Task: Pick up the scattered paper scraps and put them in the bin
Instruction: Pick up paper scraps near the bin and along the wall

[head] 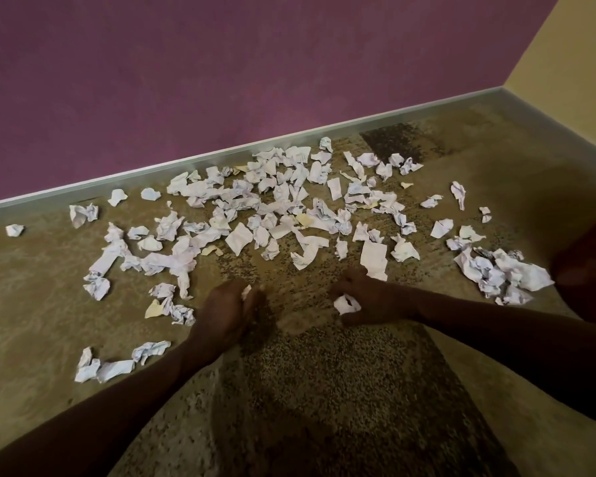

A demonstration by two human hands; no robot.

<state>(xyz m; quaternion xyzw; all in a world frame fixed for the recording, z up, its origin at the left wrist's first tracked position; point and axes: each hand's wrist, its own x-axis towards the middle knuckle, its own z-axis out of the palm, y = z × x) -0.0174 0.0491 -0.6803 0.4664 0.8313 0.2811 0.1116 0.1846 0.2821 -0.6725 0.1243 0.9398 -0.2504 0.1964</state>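
Your right hand [362, 297] hovers low over the carpet [324, 390], fingers curled round a white scrap [347, 304] that shows between thumb and fingers. Your left hand [229, 309] is edge-on to the camera, palm turned toward the right hand; a sliver of white paper [246, 291] peeks out by its fingertips, but you cannot tell from this angle whether those fingers are gripping it or only resting against it.

Taking the skirting [186, 166] along the purple wall [221, 63] as your landmark: the main spread of scraps [272, 208] lies on the carpet just in front of it, thickest near its middle stretch and thinning toward both ends. One lone scrap [14, 230] sits near the skirting's left end. A flat, larger sheet [374, 258] lies on the near side of the spread, away from the skirting and just beyond your right hand's knuckles. A crumpled heap [503, 273] sits further from the skirting on the right, close to a dark shape [589, 270] at the frame's edge; what that shape is cannot be told. Well out from the skirting on the left, a small group [117, 361] lies beside your left forearm, and another cluster [172, 304] sits just left of the left hand.

The yellow wall [565, 46] meets the purple one at the skirting's far right end. No bin shows.
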